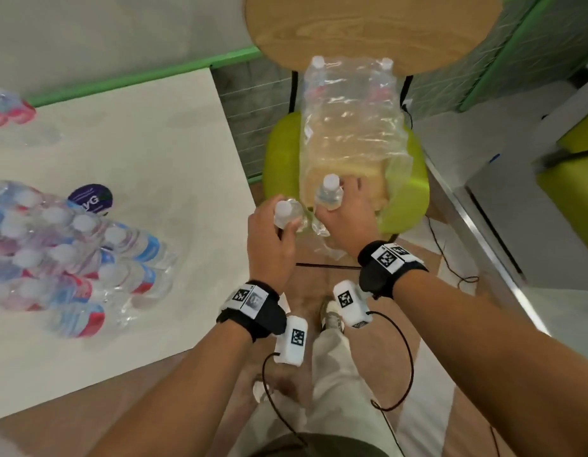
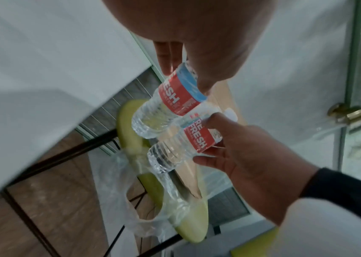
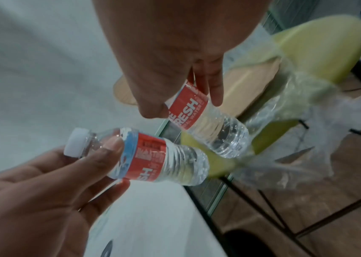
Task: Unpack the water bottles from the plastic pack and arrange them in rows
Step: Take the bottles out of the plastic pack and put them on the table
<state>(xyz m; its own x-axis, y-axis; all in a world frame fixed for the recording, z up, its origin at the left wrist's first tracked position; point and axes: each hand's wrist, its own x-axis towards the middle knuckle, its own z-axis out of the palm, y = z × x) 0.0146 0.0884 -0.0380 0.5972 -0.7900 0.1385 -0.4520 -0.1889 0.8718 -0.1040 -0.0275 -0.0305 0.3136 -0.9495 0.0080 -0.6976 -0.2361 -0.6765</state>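
Bottles: left hand [image 1: 269, 245] grips bottle [image 1: 286, 214] | right hand [image 1: 347, 222] grips second bottle [image 1: 329, 192] | risk: slip from fingers [image 3: 109, 149], grips high near caps; wrap [image 1: 352, 120] below may snag.

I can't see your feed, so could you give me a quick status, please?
Left hand and right hand each grip a water bottle. Plastic pack nearly emptied. Nothing blocking the table.

Overhead; blurry close wrist views, perhaps
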